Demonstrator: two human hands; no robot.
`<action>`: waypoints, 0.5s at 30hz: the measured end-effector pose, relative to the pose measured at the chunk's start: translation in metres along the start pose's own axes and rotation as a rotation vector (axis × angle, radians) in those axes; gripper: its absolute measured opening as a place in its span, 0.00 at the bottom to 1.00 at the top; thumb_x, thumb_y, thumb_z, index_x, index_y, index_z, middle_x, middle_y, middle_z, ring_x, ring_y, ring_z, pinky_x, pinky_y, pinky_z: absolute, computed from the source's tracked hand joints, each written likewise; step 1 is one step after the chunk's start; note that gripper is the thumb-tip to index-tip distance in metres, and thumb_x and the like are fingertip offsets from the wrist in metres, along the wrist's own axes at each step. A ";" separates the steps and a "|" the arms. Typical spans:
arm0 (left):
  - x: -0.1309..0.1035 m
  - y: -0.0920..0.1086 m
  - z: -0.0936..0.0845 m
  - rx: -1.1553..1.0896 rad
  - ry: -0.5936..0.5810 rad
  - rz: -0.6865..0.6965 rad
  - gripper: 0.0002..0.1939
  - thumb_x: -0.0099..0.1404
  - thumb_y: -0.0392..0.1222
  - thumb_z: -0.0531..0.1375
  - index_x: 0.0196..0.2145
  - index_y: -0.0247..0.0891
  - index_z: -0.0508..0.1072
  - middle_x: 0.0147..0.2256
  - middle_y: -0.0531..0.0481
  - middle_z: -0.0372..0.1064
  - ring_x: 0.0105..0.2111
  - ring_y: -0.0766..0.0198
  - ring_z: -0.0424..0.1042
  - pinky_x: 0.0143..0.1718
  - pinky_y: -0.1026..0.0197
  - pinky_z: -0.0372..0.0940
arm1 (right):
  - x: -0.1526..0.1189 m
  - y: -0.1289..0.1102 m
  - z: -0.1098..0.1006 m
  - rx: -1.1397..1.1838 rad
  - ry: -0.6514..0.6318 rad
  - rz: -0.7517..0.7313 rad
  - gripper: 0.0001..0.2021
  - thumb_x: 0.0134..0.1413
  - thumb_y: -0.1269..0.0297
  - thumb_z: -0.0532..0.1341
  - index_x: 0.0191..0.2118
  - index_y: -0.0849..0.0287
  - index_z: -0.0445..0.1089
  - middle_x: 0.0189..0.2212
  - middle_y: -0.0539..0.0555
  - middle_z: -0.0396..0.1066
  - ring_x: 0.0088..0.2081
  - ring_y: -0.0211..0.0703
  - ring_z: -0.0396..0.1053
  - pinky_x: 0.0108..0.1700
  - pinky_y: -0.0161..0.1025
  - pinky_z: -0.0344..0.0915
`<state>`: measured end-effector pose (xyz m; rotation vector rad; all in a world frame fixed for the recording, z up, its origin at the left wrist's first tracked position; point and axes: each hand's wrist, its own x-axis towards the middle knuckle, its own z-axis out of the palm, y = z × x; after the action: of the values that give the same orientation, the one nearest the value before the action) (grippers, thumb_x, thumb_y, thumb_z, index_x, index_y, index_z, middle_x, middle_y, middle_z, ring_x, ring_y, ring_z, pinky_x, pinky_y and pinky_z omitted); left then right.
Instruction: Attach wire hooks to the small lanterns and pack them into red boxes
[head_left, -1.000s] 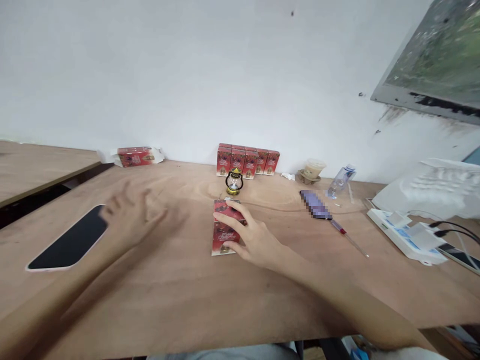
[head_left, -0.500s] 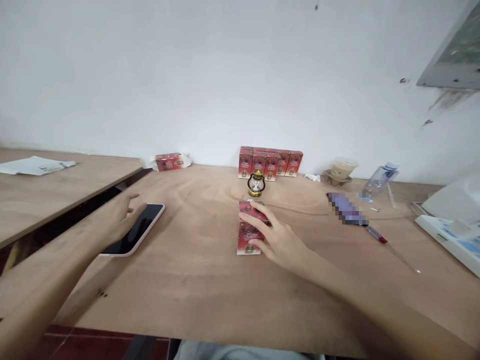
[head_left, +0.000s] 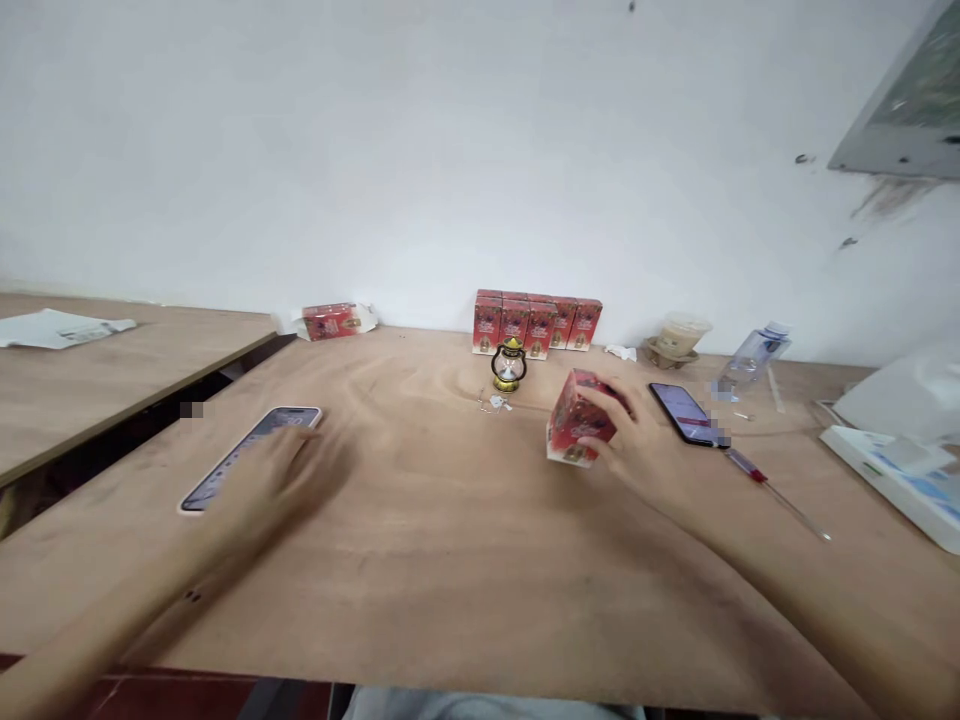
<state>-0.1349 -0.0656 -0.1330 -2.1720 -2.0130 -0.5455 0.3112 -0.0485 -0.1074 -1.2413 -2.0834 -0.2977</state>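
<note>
A red box point(head_left: 576, 422) with a white lower edge is gripped by my right hand point(head_left: 626, 445), tilted, right of the table's middle. My left hand point(head_left: 281, 470) is over the pink-edged phone point(head_left: 206, 488), whose screen is lit; its fingers are blurred but look spread, holding nothing. A small gold and black lantern point(head_left: 509, 366) stands at the centre, with small white scraps point(head_left: 499, 402) in front of it. Behind it several red boxes point(head_left: 514, 325) stand in rows against the wall.
On the right are a dark phone point(head_left: 684, 415), a screwdriver point(head_left: 776, 495), a clear bottle point(head_left: 754, 362), a cup point(head_left: 681, 338) and a white power strip point(head_left: 892, 480). An opened red box point(head_left: 330, 321) lies at the back left. A gap separates the left table point(head_left: 150, 370).
My right hand has moved right with the red box, which was lying flat and now tilts up. My left hand has shifted right, and the phone beneath it has lit up.
</note>
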 end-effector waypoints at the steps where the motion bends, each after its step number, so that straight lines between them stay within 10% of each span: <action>1: -0.002 0.013 0.009 -0.048 -0.059 0.127 0.22 0.63 0.55 0.46 0.46 0.39 0.67 0.51 0.44 0.68 0.51 0.53 0.65 0.54 0.55 0.57 | 0.003 0.015 0.000 -0.003 0.002 0.017 0.24 0.53 0.67 0.58 0.57 0.48 0.58 0.58 0.57 0.56 0.58 0.57 0.59 0.54 0.58 0.64; 8: 0.044 0.092 0.067 -0.200 -0.205 0.322 0.32 0.64 0.57 0.45 0.55 0.28 0.59 0.57 0.32 0.59 0.57 0.50 0.60 0.58 0.49 0.54 | 0.077 0.112 0.038 0.100 0.050 0.199 0.31 0.44 0.74 0.60 0.57 0.55 0.56 0.54 0.59 0.55 0.58 0.52 0.57 0.60 0.52 0.56; 15: 0.091 0.133 0.094 -0.051 -0.292 0.262 0.37 0.65 0.57 0.42 0.61 0.23 0.52 0.64 0.31 0.46 0.65 0.49 0.45 0.63 0.42 0.40 | 0.154 0.143 0.101 0.182 0.043 0.378 0.31 0.37 0.83 0.55 0.53 0.60 0.60 0.58 0.61 0.43 0.57 0.49 0.56 0.58 0.48 0.57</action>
<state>0.0164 0.0379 -0.1693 -2.6236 -1.8071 -0.2596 0.3392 0.1827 -0.1017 -1.4653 -1.7506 0.0365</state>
